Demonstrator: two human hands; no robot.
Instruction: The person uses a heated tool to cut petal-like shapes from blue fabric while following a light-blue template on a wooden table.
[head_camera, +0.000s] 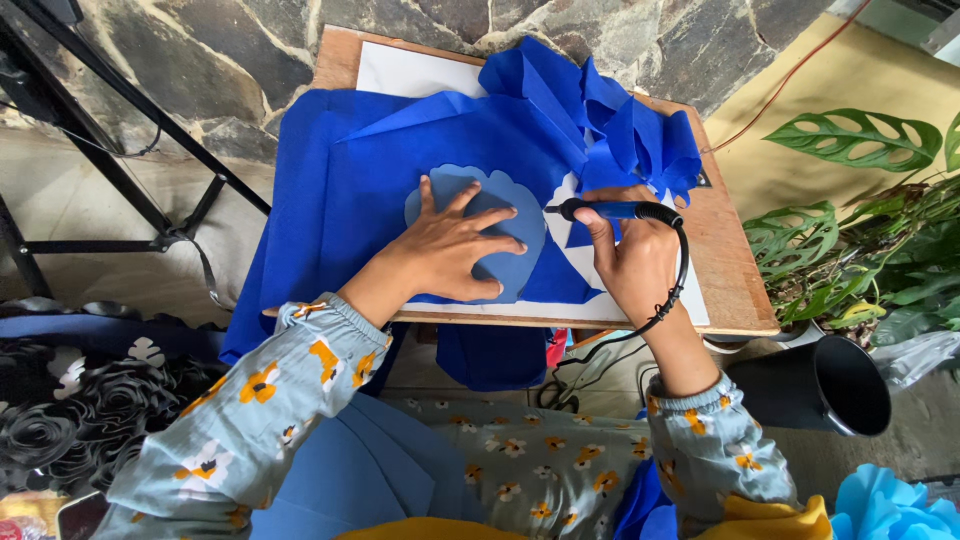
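Hands meet over the middle of the frame, on a small wooden table (735, 300) set against a stone wall (240, 50). Your left hand (450, 250) lies flat with fingers spread wide, pressing a scalloped blue template (470, 190) down onto a large sheet of blue fabric (340, 200) that covers most of the table and hangs off its left edge. Your right hand (630, 255), just right of centre, is closed around a blue and black corded cutting tool (615, 210), held level with its tip pointing left, right at the template's right edge. The tool's black cord (672, 295) loops down past your right wrist and under the table. A white sheet (410, 72) shows under the fabric at the top and along the near edge. Loose blue fabric scraps (640, 135) are heaped at the upper right of the table. Green leafy plants (870, 230) fill the right side, a black bucket (830, 385) lies lower right, and black paper flowers (60, 420) sit lower left.
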